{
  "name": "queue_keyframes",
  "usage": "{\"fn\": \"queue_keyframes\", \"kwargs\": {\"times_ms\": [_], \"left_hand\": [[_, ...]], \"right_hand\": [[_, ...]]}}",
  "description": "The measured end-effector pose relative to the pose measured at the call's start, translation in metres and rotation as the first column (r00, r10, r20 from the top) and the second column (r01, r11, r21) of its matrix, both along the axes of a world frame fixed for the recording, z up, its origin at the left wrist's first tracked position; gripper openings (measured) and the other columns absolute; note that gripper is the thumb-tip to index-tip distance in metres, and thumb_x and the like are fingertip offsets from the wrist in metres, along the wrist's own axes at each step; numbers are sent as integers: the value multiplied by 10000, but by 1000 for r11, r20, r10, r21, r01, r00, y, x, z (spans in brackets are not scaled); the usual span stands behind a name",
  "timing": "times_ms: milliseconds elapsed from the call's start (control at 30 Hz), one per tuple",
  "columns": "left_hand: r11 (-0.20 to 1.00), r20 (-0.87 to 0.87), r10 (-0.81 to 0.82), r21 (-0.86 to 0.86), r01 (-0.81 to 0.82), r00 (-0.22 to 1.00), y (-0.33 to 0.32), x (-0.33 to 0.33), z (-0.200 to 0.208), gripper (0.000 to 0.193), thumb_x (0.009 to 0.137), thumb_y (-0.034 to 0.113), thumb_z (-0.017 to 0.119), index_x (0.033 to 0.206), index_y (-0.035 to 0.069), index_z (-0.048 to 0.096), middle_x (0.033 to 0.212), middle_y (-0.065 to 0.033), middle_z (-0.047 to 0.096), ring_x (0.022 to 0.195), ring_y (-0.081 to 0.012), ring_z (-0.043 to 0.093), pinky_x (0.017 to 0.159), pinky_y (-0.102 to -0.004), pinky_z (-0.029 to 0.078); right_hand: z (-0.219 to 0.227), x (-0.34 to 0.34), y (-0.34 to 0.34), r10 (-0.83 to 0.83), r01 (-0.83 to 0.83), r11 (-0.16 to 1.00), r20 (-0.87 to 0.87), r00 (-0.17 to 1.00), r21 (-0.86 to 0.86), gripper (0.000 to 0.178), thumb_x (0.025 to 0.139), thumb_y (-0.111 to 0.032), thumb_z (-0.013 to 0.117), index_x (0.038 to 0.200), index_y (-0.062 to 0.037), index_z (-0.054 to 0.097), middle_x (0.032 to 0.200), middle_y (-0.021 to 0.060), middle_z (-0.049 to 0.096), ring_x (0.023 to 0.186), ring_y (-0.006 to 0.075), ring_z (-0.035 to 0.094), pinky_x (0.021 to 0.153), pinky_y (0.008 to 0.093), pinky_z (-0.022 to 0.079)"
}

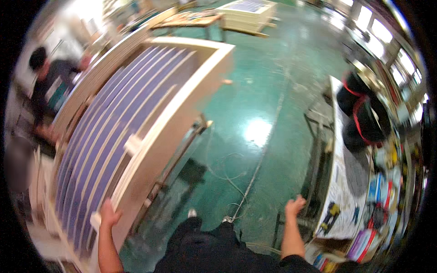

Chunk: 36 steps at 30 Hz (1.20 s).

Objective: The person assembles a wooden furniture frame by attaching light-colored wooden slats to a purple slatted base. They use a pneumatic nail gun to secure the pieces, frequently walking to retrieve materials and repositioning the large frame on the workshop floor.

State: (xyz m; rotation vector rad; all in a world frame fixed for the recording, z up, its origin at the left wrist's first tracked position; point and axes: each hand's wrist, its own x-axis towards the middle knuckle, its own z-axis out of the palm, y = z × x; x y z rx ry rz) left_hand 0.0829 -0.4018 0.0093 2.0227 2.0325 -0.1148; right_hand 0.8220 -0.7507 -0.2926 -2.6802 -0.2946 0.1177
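Note:
My left hand (110,214) is at the near side rail of a large pale wooden frame (185,93), its fingers over the top edge and the thumb on the outer face. Inside the frame stand several dark blue-purple panels (114,118) in a row, with light strips along their edges. A short wooden block (133,145) sticks up by the inner side of the same rail. Away from the frame, my right hand (295,206) hangs in the air left of the white-topped workbench (334,191). Its fingers look loosely curled, with nothing visible in them.
A co-worker (57,84) in dark clothes is at the frame's far left side. Black buckets (364,123) with red rims, a yellow-black power tool (331,216) and packages crowd the bench. A thin hose (234,182) lies on the green floor. Another pale crate (243,20) stands farther back.

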Motion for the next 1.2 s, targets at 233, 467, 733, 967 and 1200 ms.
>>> {"fn": "queue_keyframes", "kwargs": {"times_ms": [233,467,733,967,1200], "left_hand": [[999,-6,29,15,-29,1000,-18,7,36,707,681,352,884,1195,7,543,1173,-216,611,1141,-422,571,948,-505,468],[995,119,67,65,-75,991,-21,4,36,606,678,299,897,1125,50,573,1135,-136,603,1118,-384,566,921,-488,483],[995,177,77,44,-86,981,-13,0,39,589,661,267,891,1147,91,609,1125,-85,599,1099,-321,571,898,-449,466],[994,192,97,27,-104,977,-6,-1,39,617,614,233,908,1136,82,616,1127,-87,608,1092,-324,584,897,-454,489],[993,185,90,64,-104,979,-4,3,35,587,575,184,897,1095,86,640,1081,-75,616,1046,-312,598,875,-440,491]], "right_hand": [[135,-287,253,927,-879,186,219,305,439,439,770,-67,710,1202,-38,635,1151,193,596,1128,391,556,996,477,446],[305,-404,392,783,-852,-520,433,-446,63,606,739,-147,778,1312,-138,583,1234,126,558,1170,355,524,1036,508,407],[327,-504,469,570,-580,-785,113,-814,-220,754,686,-394,855,1336,-182,537,1074,49,591,1079,250,597,1016,479,424],[323,-511,481,594,-602,-794,106,-797,-78,712,658,-375,866,1274,-169,573,1010,42,581,980,247,601,808,389,475],[314,-508,482,619,-627,-779,147,-771,-7,633,661,-328,842,1220,-159,596,1004,57,590,967,248,604,789,395,463]]}}
